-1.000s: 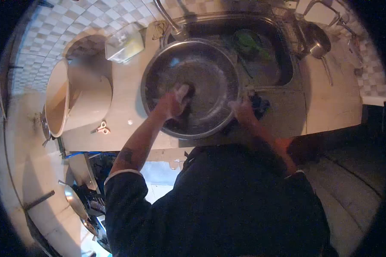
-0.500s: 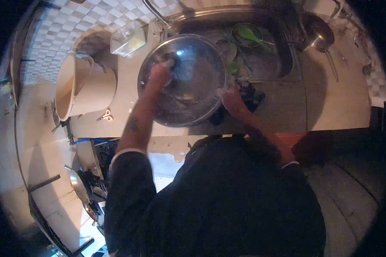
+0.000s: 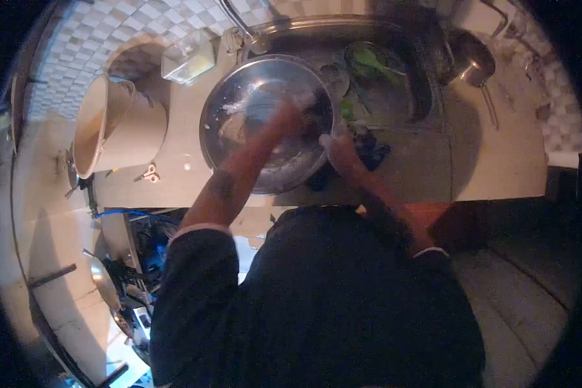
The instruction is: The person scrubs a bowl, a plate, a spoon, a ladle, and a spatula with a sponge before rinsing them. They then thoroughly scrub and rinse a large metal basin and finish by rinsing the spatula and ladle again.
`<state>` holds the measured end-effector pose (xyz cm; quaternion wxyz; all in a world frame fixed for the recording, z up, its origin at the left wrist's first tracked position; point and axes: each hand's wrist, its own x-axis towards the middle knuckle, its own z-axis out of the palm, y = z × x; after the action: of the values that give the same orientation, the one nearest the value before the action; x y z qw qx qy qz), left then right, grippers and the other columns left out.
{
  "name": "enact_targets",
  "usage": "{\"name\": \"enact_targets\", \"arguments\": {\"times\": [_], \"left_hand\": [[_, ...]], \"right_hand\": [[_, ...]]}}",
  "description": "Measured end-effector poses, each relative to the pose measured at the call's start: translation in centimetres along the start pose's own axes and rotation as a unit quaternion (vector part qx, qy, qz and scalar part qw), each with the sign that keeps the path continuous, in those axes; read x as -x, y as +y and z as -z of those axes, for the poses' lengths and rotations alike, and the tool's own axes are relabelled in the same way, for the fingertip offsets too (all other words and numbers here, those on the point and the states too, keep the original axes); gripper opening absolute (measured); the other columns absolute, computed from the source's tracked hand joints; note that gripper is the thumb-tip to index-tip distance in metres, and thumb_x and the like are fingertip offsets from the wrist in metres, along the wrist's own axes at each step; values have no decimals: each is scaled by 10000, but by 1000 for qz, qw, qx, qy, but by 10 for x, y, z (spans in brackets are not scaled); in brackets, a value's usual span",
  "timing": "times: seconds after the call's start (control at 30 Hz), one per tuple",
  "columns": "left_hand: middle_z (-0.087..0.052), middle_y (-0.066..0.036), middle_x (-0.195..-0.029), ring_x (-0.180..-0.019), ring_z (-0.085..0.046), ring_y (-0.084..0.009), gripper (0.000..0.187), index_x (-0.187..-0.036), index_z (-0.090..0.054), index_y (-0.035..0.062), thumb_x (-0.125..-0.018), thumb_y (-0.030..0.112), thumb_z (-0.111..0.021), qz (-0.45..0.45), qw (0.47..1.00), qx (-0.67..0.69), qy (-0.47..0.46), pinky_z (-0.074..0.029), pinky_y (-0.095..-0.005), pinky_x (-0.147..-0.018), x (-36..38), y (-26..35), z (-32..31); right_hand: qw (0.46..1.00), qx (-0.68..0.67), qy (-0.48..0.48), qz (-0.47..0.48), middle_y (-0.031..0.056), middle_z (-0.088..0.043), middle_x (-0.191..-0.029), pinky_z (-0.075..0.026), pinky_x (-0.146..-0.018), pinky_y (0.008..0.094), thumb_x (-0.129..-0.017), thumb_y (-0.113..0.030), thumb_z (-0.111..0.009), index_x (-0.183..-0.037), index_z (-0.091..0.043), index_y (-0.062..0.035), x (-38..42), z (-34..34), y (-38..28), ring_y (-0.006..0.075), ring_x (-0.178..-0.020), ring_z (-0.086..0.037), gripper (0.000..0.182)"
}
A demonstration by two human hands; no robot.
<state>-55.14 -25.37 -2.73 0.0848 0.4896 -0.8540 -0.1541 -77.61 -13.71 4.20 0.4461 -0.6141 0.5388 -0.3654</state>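
Observation:
A large, wide metal basin [image 3: 215, 158] stands on the counter by the sink, wet and with whitish foam on its inner wall. Reaching inside it, my left hand [image 3: 292, 115] is near the right part of the inner wall. Motion smears its fingers, so what they hold, if anything, does not show clearly. My right hand [image 3: 340, 152] is closed on the basin's right rim. A dark, crumpled cloth-like thing [image 3: 372, 152] lies on the counter just right of that hand.
Behind the basin, the sink [image 3: 407, 103] holds a pan with a green utensil [image 3: 370, 59]. A saucepan [image 3: 475, 64] stands right. On the left are a big cream bucket [image 3: 132, 132] lying tilted, scissors [image 3: 149, 173] and a clear container [image 3: 189, 61]. The faucet [image 3: 239, 22] hangs above.
My left hand has swept from the left inner side of the basin to its right side. My right hand stays on the rim. The whole view has shifted slightly.

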Motion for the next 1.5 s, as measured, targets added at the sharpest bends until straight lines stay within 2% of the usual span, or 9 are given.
{"name": "enact_targets", "arguments": {"times": [0.33, 0.43, 0.63, 0.87, 1.03, 1.13, 1.27, 1.4, 1.5], "left_hand": [[-670, -124, -958, -875, -627, -274, 192, -910, -659, 83, -762, 197, -703, 104, 883, -93, -448, -483, -404, -820, 95, 5, 89], [-663, -191, -993, -942, -629, -299, 307, -1069, -632, 59, -777, 152, -654, -75, 976, 44, -200, -481, -420, -851, 54, 17, 17], [-651, -236, -963, -957, -622, -353, 255, -1038, -643, 81, -787, 93, -596, 172, 919, 133, 330, -478, -439, -846, 6, 19, 84], [-660, -176, -944, -864, -638, -314, 215, -951, -645, 45, -747, 111, -658, -157, 944, 212, -199, -492, -421, -751, 90, 39, 45], [-653, -158, -917, -812, -622, -277, 173, -933, -649, 58, -762, 87, -650, -65, 894, -7, -443, -481, -390, -740, 115, 58, 144], [-651, -147, -939, -876, -613, -272, 170, -928, -654, 63, -766, 49, -602, -41, 944, 315, -88, -476, -401, -816, 84, 33, 10], [-636, -193, -930, -884, -607, -380, 154, -923, -621, 24, -786, 93, -616, -87, 897, 84, 425, -487, -450, -770, 3, 14, 63], [-623, -195, -1016, -955, -587, -403, 253, -1009, -607, 9, -761, 60, -618, 345, 819, 109, 445, -472, -452, -858, 12, 33, 58], [-615, -186, -987, -935, -588, -401, 274, -1033, -606, 25, -763, 73, -596, -39, 919, -3, 393, -477, -436, -853, 28, 45, 34]], "right_hand": [[994, 60, 66, 64, 214, -620, -922, -428, -873, 486, -761, -79, -579, -1186, -480, 28, 1, -22, -3, 404, -892, -580, 449], [889, 321, 57, 322, 202, -622, -881, -445, -848, 466, -770, -104, -593, -1102, -517, 33, -1, -36, 53, 387, -863, -585, 367], [997, -63, 5, -39, 150, -581, -832, -444, -831, 453, -879, -108, -485, -930, -584, -8, 11, -11, -40, 313, -832, -582, 150], [944, 304, -22, 127, 167, -617, -878, -470, -780, 414, -771, -95, -551, -909, -601, 3, 3, -12, 7, 302, -826, -592, 177], [990, 68, 47, 116, 231, -616, -896, -455, -825, 441, -773, -109, -576, -811, -597, 3, 3, -45, 26, 350, -914, -585, 119], [943, 300, -113, 86, 219, -611, -930, -428, -890, 451, -803, -98, -543, -930, -608, 3, -2, -44, 33, 351, -941, -577, 175], [993, 80, -89, -18, 175, -605, -1020, -424, -930, 425, -793, -111, -572, -1157, -501, 14, 13, -16, -25, 305, -940, -586, 391], [986, -134, -97, 1, 178, -599, -1132, -447, -925, 397, -780, -134, -635, -1257, -439, 35, 11, -28, -1, 289, -1008, -583, 543], [990, -60, -113, -57, 164, -590, -1177, -445, -942, 379, -786, -126, -638, -1292, -407, 35, 4, -18, -22, 277, -1054, -571, 578]]}}
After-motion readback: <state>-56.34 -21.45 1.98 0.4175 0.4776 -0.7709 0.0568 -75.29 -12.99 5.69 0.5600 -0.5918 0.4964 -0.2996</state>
